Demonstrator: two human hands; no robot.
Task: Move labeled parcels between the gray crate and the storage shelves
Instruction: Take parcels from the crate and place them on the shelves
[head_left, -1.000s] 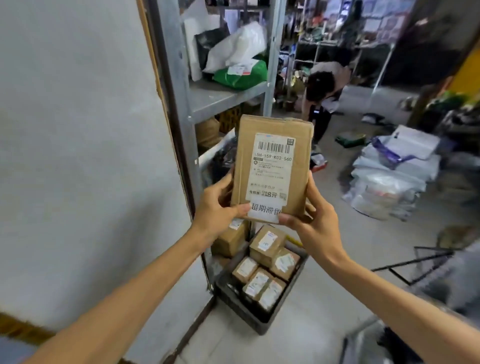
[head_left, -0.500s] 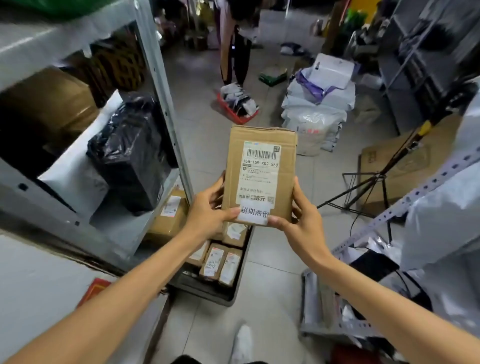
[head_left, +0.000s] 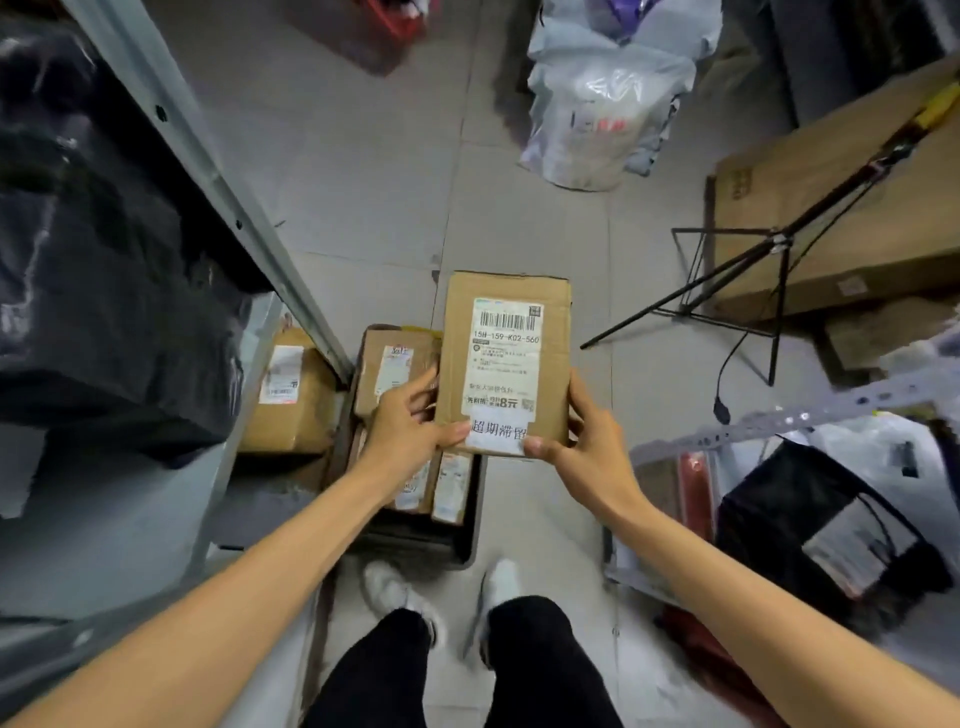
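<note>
While your left hand (head_left: 410, 431) and right hand (head_left: 589, 460) are clasping one box (head_left: 506, 358), parcels (head_left: 451, 486) are waiting in the crate (head_left: 415, 551) at 7 o'clock; sorting likely unfinished.

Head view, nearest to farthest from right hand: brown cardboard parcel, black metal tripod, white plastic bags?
1. brown cardboard parcel: gripped in the right hand
2. black metal tripod: floor, ahead-right
3. white plastic bags: floor, farthest ahead

Black tripod (head_left: 779, 241); white bags (head_left: 597, 114)
</note>
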